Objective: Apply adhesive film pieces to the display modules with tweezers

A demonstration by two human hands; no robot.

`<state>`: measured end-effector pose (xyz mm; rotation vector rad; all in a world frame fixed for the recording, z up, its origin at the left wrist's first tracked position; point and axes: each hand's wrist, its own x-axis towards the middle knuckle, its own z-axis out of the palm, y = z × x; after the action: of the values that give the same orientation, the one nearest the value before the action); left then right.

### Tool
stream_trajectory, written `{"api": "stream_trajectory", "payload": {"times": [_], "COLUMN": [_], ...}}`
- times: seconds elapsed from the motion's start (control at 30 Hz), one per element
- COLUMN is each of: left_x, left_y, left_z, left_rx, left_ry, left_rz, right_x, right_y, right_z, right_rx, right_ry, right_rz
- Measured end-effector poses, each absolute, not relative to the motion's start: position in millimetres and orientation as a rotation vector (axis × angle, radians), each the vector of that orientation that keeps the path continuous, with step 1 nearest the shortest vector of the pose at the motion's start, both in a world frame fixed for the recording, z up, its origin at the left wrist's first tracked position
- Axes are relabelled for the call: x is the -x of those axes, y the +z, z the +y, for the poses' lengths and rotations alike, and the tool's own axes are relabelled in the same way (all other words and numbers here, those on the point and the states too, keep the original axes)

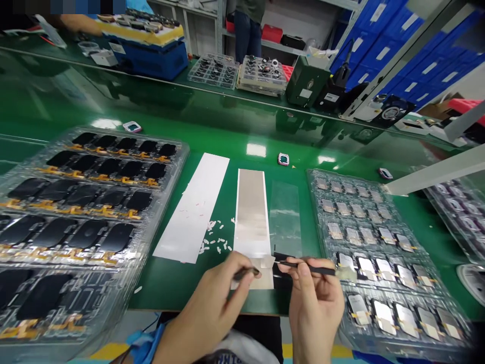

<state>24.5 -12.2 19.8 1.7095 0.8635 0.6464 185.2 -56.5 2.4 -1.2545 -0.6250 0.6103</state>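
My left hand [217, 303] is closed in a pinch on a small dark part [248, 273] near the table's front edge. My right hand [314, 298] grips black tweezers [303, 265] whose tips reach left to a small pale film piece [267, 261] beside the part. Both hands hover over the near end of a silver strip [252, 212]. Small white peeled bits [214, 237] lie scattered just left of the strip.
A clear tray of black parts [91, 202] lies at left, a clear tray of silvery parts [379, 253] at right. A white strip [193, 207] and a clear film [285, 212] flank the silver strip. Small square parts [283, 159] sit on the green table. Another person stands at the far shelves.
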Motion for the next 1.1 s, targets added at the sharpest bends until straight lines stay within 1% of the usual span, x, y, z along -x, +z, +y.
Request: {"api": "stream_trajectory", "payload": {"times": [0.07,0.13,0.27,0.47,1.1], "left_x": [-24,-26,-29,-28,-32], "left_y": [18,16,17,22,11], "left_z": [-10,-9,-6,-5,-9], "left_rx": [-1.342,-1.101,-0.911,-0.912,-0.965], "left_ry": [0.743,0.790,0.810,0.800,0.868], "left_rz": [0.883,0.835,0.763,0.762,0.780], "right_x": [-170,-155,-140,-140,-141], "right_y": [4,6,7,4,4], "right_z": [-51,-45,-36,-33,-35], "right_rx": [1.191,1.124,1.036,1.058,1.073], "right_ry": [0.545,0.526,0.560,0.542,0.580], "right_rz": [-0.654,-0.706,-0.808,-0.876,-0.886]}}
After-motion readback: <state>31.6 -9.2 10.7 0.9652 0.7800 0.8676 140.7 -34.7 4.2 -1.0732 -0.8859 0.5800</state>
